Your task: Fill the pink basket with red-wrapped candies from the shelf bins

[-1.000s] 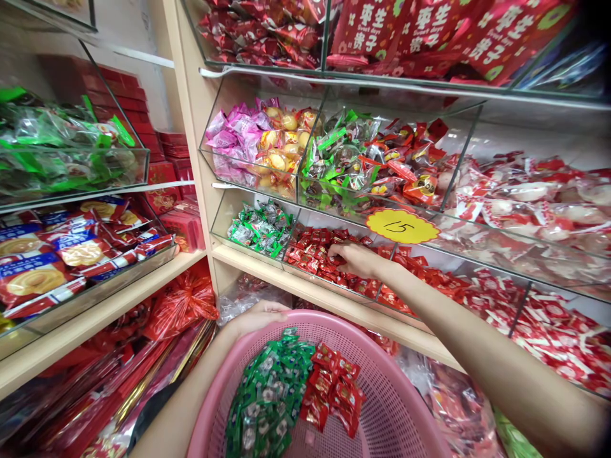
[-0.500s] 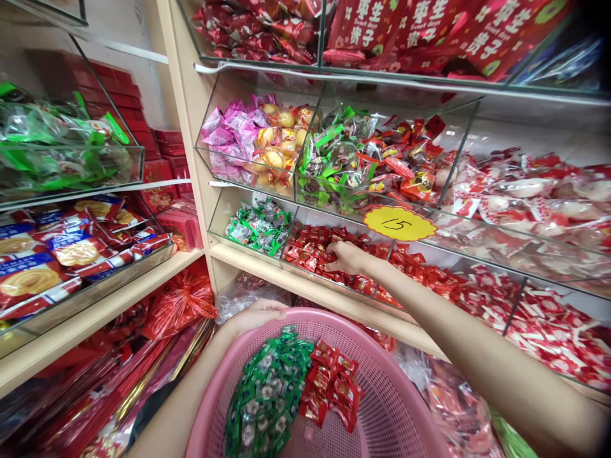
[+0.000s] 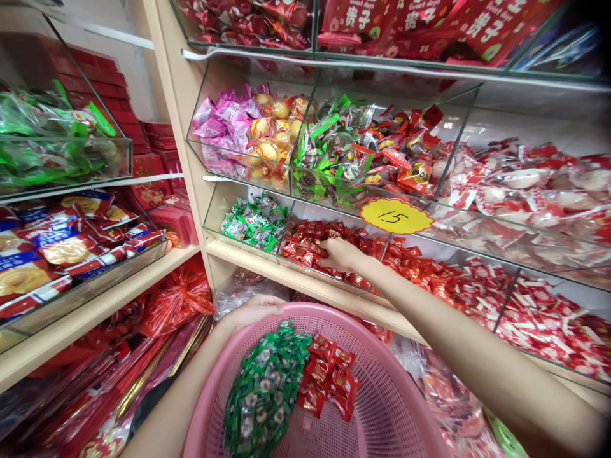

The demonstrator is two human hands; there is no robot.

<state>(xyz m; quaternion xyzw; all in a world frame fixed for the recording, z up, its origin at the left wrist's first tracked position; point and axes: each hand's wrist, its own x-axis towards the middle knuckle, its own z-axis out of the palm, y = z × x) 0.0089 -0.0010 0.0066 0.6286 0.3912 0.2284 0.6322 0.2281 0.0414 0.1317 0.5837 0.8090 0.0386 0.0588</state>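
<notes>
My left hand (image 3: 258,308) grips the far left rim of a pink plastic basket (image 3: 405,388), its thumb side along the edge. Inside the basket lie a heap of green-wrapped candies (image 3: 267,388) and a smaller pile of red-wrapped candies (image 3: 329,375). My right hand (image 3: 341,254) reaches into a low clear bin of small red-wrapped candies (image 3: 303,245). Its fingers and thumb curl around some of them, with the fingertips partly hidden among the wrappers.
Left of that bin is one of green-and-silver candies (image 3: 255,222). Above hangs a yellow price tag (image 3: 396,216) marked 15. A wooden shelf edge (image 3: 248,257) runs between basket and bins. Blue-and-red snack packets (image 3: 71,238) fill the left shelf.
My right hand has shifted slightly left within the red candies, and its fingers have curled in further. The left hand stays on the basket rim. The view has moved a little.
</notes>
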